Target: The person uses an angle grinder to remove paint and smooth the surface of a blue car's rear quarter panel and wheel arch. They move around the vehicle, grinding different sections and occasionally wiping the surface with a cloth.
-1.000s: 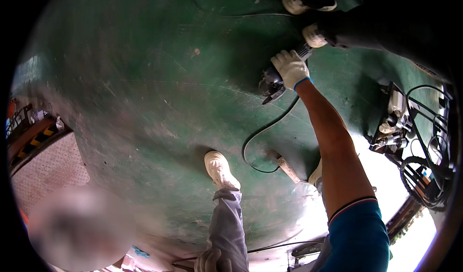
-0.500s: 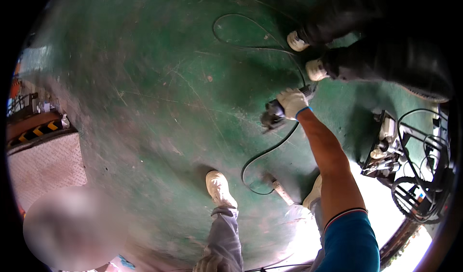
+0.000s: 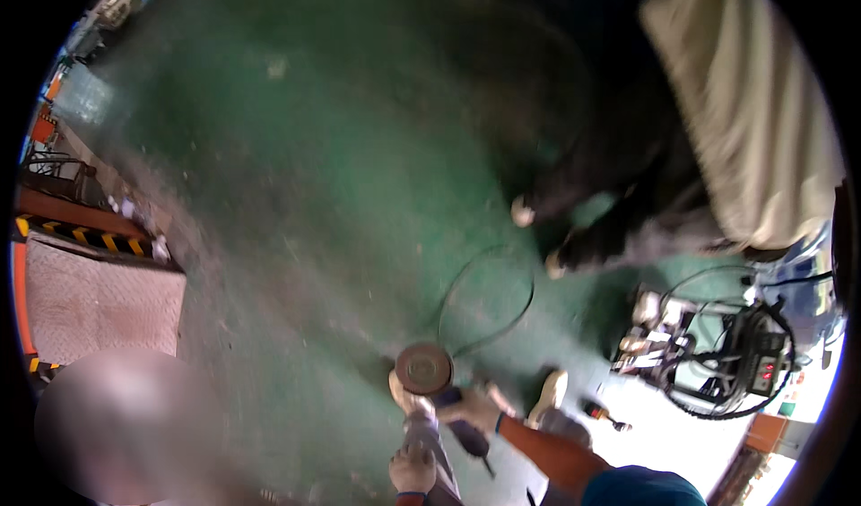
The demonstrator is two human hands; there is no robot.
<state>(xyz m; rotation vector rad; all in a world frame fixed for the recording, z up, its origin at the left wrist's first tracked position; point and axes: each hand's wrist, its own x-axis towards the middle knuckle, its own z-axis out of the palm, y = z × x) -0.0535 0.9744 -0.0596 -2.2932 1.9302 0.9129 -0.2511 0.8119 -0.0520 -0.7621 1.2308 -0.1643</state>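
Note:
My right hand, in a white glove, grips an angle grinder by its dark body. The grinder's round brown disc faces up and covers part of my left shoe. My left hand, also gloved, is over my left trouser leg, its fingers loosely apart with nothing seen in them. A dark cord loops over the green floor beyond the disc. Partly hidden behind my right hand, a pale stick-like object lies between my shoes.
Another person in dark trousers and a light top stands at right. Nearby is a wheeled-looking machine with hoses and a red display. A small orange and black tool lies on the floor. A metal plate with striped edging is at left.
My right hand has drawn the grinder back toward my legs and turned its disc upward. My left hand now shows more fully. The other person appears shifted and more upright in view.

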